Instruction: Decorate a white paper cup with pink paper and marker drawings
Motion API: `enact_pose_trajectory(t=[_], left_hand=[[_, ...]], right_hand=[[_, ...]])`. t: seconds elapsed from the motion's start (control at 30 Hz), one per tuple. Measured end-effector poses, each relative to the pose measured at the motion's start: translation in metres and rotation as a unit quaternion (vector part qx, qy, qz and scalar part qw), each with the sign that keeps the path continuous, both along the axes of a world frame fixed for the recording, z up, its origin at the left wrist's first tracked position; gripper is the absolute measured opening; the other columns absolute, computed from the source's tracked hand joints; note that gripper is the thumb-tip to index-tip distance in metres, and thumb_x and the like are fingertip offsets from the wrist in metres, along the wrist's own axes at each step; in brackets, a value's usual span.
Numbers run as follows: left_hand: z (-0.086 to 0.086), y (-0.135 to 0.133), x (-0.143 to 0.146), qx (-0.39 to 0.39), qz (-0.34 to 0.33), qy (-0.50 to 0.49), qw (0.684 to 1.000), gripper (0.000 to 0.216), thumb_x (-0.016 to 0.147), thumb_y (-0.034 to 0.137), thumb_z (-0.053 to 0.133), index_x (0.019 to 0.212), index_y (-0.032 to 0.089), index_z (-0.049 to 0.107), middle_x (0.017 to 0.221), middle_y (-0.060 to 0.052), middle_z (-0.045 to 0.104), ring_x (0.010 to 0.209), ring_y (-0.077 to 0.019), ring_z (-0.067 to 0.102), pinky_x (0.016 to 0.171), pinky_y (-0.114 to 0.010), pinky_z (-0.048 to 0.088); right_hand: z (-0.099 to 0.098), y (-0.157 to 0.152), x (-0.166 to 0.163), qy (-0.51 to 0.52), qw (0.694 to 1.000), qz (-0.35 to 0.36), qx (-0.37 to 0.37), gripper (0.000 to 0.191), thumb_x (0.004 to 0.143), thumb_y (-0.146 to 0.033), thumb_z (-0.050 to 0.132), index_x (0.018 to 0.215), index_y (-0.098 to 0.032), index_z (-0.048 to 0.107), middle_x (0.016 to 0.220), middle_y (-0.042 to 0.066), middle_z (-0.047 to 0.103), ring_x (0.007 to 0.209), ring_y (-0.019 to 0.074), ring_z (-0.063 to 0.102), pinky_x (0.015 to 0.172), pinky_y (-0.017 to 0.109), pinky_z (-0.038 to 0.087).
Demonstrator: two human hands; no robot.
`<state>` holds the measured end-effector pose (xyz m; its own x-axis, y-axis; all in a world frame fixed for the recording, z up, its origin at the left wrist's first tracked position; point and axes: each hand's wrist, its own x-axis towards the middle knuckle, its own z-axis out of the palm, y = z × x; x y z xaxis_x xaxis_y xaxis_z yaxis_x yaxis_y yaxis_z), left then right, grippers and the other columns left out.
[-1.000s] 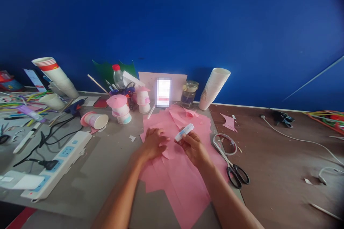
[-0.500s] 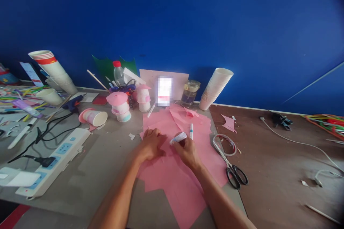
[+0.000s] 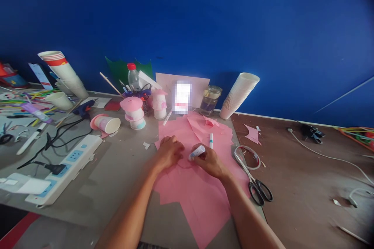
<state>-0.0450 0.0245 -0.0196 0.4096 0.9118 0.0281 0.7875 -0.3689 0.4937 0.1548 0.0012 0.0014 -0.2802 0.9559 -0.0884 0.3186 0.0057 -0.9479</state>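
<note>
Both your hands out front, nearly touching

Your left hand (image 3: 169, 151) sits palm-down with fingers bent, your right hand (image 3: 208, 160) is curled tight in a grip, and both forearms stretch forward, angling in toward each other.

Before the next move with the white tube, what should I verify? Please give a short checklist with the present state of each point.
1. The right hand has a firm grip on the white tube: ok.
2. The left hand rests on the pink paper: ok.
3. Tube tip touches the paper: cannot tell, the hands hide it.
4. Tube cap is off: cannot tell.
5. The scissors lie apart from both hands: ok.
6. The white and blue stick lies untouched on the paper beyond the right hand: ok.
</note>
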Motion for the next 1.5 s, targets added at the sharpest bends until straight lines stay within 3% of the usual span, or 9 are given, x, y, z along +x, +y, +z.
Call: enact_pose_trajectory(t=[0.1,0.2,0.4,0.57,0.73,1.07,1.33,1.5], left_hand=[[0.004,0.0,0.003,0.008,-0.024,-0.03,0.999,0.018,0.079,0.016,0.058,0.087,0.025,0.072,0.119,-0.003,0.061,0.113,-0.0249,0.049,0.104,-0.041,0.036],[0.005,0.0,0.004,-0.008,-0.045,-0.038,0.998,0.025,0.082,0.015,0.055,0.091,0.028,0.074,0.129,-0.001,0.059,0.123,-0.026,0.044,0.109,-0.042,0.031],[0.001,0.001,0.003,-0.041,-0.052,-0.025,0.997,0.028,0.079,0.017,0.06,0.1,0.03,0.073,0.134,-0.001,0.057,0.128,-0.0267,0.039,0.109,-0.046,0.03],[0.009,-0.001,0.003,-0.062,-0.056,-0.016,0.996,0.029,0.077,0.02,0.064,0.103,0.03,0.072,0.138,-0.001,0.054,0.131,-0.0275,0.038,0.11,-0.047,0.028],[0.017,-0.003,0.003,-0.072,-0.061,-0.021,0.995,0.03,0.075,0.019,0.067,0.103,0.03,0.071,0.138,-0.001,0.054,0.131,-0.0275,0.039,0.111,-0.048,0.027],[0.016,-0.002,0.003,-0.079,-0.065,-0.013,0.995,0.032,0.075,0.02,0.068,0.105,0.03,0.07,0.14,-0.001,0.053,0.133,-0.0282,0.036,0.112,-0.05,0.023],[0.005,0.001,0.001,-0.042,-0.065,-0.017,0.997,0.022,0.09,0.026,0.051,0.1,0.031,0.071,0.135,0.0,0.056,0.13,-0.0248,0.039,0.113,-0.049,0.021],[0.002,-0.001,0.002,-0.028,-0.057,-0.016,0.998,0.022,0.089,0.021,0.053,0.099,0.03,0.07,0.135,0.0,0.056,0.129,-0.0245,0.039,0.112,-0.048,0.022]], right_hand=[[0.002,0.001,0.002,0.023,1.0,0.007,-0.019,0.013,0.068,-0.022,0.064,0.081,-0.02,0.062,0.069,-0.003,0.061,0.062,0.0132,0.052,0.061,0.027,0.042],[0.002,0.002,0.003,0.028,0.999,0.011,-0.011,0.013,0.068,-0.021,0.064,0.081,-0.02,0.063,0.07,-0.002,0.062,0.062,0.013,0.052,0.061,0.027,0.043],[0.005,0.001,0.003,0.02,0.999,0.009,0.029,0.012,0.067,-0.022,0.066,0.079,-0.021,0.064,0.071,-0.003,0.064,0.059,0.0116,0.047,0.057,0.025,0.04],[0.007,0.001,0.008,-0.005,1.0,0.024,0.019,0.014,0.067,-0.021,0.063,0.081,-0.02,0.066,0.074,-0.001,0.066,0.061,0.0128,0.05,0.057,0.025,0.039],[0.006,0.002,0.008,-0.031,0.999,0.019,0.007,0.011,0.068,-0.019,0.06,0.078,-0.019,0.065,0.07,-0.001,0.065,0.06,0.0126,0.05,0.058,0.025,0.04],[0.0,0.003,0.006,-0.036,0.998,0.018,0.055,0.013,0.067,-0.017,0.064,0.079,-0.021,0.067,0.075,-0.001,0.067,0.061,0.0133,0.053,0.058,0.026,0.042],[-0.001,0.002,0.004,-0.049,0.997,0.029,0.057,0.013,0.069,-0.017,0.063,0.081,-0.02,0.067,0.078,0.0,0.068,0.065,0.0145,0.056,0.061,0.027,0.043],[-0.004,0.002,0.002,-0.071,0.993,0.032,0.091,0.017,0.069,-0.013,0.06,0.082,-0.021,0.067,0.082,0.001,0.068,0.066,0.0151,0.058,0.062,0.027,0.045]])
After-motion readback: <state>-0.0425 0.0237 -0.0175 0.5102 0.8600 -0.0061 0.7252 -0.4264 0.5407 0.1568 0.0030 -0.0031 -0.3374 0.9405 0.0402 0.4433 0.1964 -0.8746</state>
